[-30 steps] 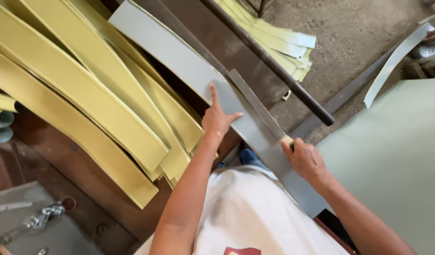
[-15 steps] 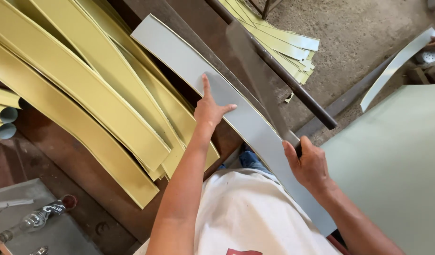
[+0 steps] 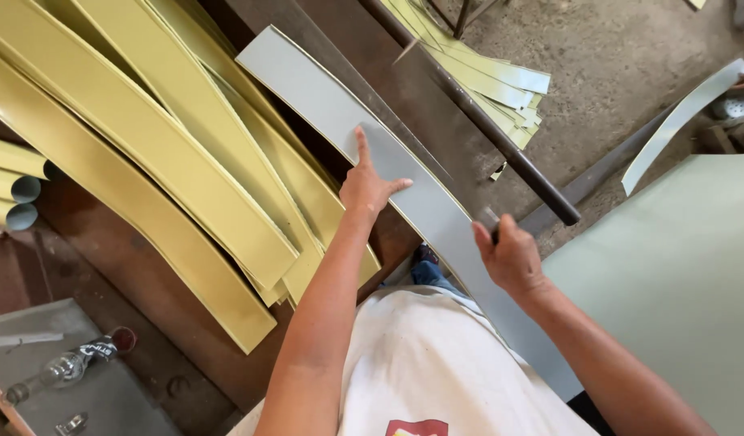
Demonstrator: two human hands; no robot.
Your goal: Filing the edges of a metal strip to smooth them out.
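Grey strip (image 3: 323,97) under flat left hand (image 3: 365,187); right hand (image 3: 508,257) grips blade handle

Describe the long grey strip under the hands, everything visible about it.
The grey strip is a long, flat, thin band, apparently sheet metal, matte pale grey with a yellowish edge. It lies diagonally across the dark brown bench, from upper left down toward the person's waist. The left hand presses flat on its middle; the right hand is closed over a handle at its right edge. Yellow strips lie beside it.

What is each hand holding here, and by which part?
Right hand grips the lever blade by its handle end. Left hand lies flat on the grey strip, pressing, not gripping.
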